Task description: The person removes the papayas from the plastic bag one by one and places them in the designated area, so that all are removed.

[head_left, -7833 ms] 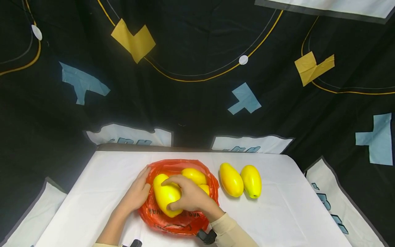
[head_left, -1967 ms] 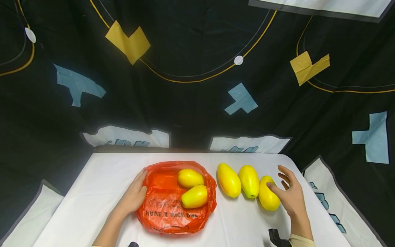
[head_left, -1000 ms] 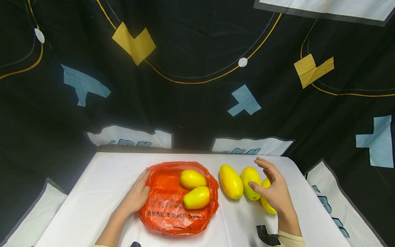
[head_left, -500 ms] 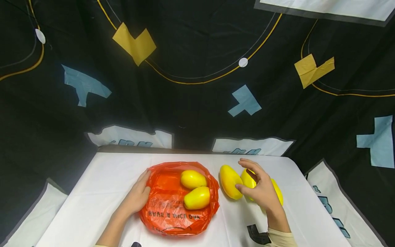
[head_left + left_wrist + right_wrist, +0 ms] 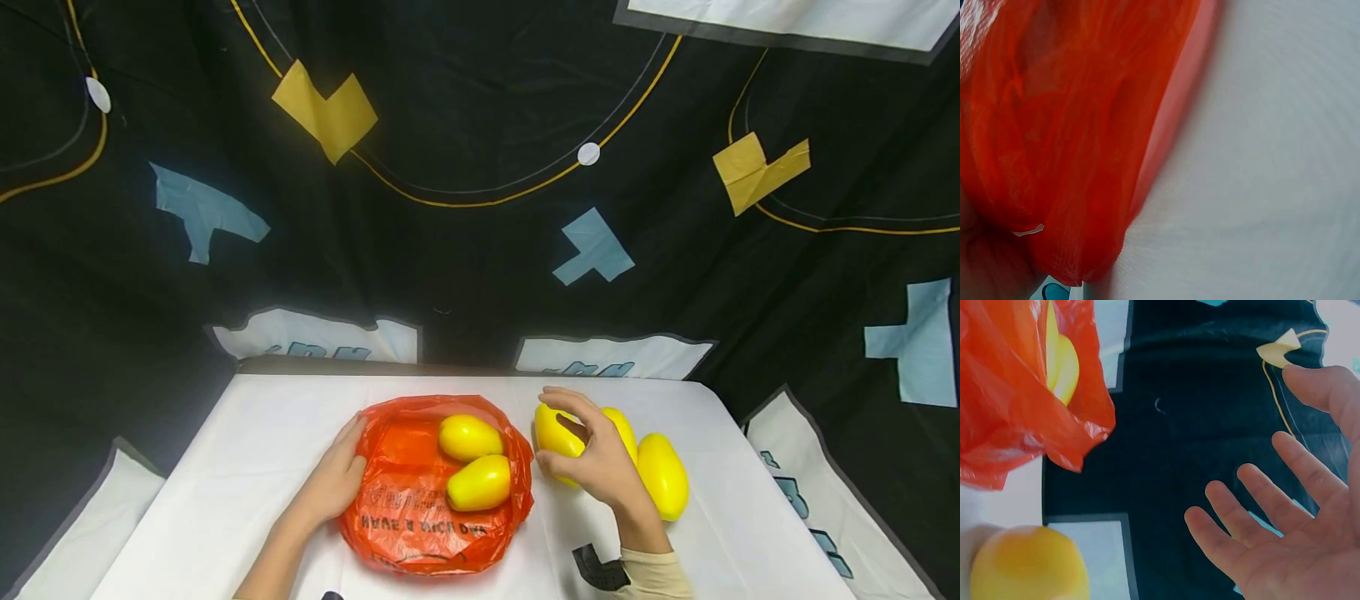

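Observation:
A red plastic bag (image 5: 405,533) lies with its mouth spread in the head view, two yellow mango-like fruits (image 5: 470,437) inside it. My left hand (image 5: 333,471) holds the bag's left rim; in the left wrist view the plastic (image 5: 1079,137) hides most of its fingers. My right hand (image 5: 596,450) hovers right of the bag, fingers spread and slightly bent, holding nothing. It partly covers two of the three yellow fruits on the table, the left one (image 5: 555,433) and the middle one (image 5: 621,427). Farthest right, the third fruit (image 5: 663,477) shows whole.
The table has a white cover (image 5: 247,467). Behind it hangs a black cloth (image 5: 465,275) with yellow and blue tape pieces. A black strap-like piece (image 5: 596,571) sits by my right wrist.
Earlier, my right hand gripped a fruit over the bag. That fruit now lies rightmost on the table, released, and the hand has moved left from it toward the bag. My left hand stays.

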### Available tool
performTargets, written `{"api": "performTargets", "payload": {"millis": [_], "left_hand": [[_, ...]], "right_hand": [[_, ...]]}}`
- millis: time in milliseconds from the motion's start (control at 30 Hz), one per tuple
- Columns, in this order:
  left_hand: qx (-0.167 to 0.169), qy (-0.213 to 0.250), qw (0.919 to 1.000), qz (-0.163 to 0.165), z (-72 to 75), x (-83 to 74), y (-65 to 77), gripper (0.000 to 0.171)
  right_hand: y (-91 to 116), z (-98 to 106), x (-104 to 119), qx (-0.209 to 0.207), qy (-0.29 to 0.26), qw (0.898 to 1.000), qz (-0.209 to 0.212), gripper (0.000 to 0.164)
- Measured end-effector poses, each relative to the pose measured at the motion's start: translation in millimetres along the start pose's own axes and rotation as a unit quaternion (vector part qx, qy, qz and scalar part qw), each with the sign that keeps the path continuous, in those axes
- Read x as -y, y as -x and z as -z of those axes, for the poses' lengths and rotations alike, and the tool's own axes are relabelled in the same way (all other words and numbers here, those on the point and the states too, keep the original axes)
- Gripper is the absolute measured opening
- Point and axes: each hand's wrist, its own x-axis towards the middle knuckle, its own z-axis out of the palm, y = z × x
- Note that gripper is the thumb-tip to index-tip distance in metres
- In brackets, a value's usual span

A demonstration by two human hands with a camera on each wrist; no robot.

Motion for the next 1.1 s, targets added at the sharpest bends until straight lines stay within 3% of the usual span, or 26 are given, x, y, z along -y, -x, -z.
{"api": "performTargets", "payload": {"millis": [400,600,700,900,1100], "left_hand": [[0.003,-0.004,1.0000,0.003,0.2,-1.7,0.2,0.058],[0.004,-0.004,1.0000,0.003,-0.2,-1.5,0.1,0.059],[0.005,-0.006,1.0000,0.005,-0.4,-1.2,0.0,0.059],[0.005,-0.005,1.0000,0.007,-0.6,-1.3,0.4,0.058],[0.004,-0.007,1.0000,0.002,-0.6,-0.6,0.7,0.058]], "right_hand": [[-6,-24,-3,0.034,-0.018,0.999,-0.025,0.063],[-9,-38,-12,0.062,-0.045,0.997,0.000,0.059],[-10,-46,-26,0.075,-0.055,0.996,0.010,0.059],[-11,-59,-55,0.102,-0.002,0.995,-0.008,0.063],[-9,-63,-64,0.123,0.037,0.991,-0.023,0.060]]}}
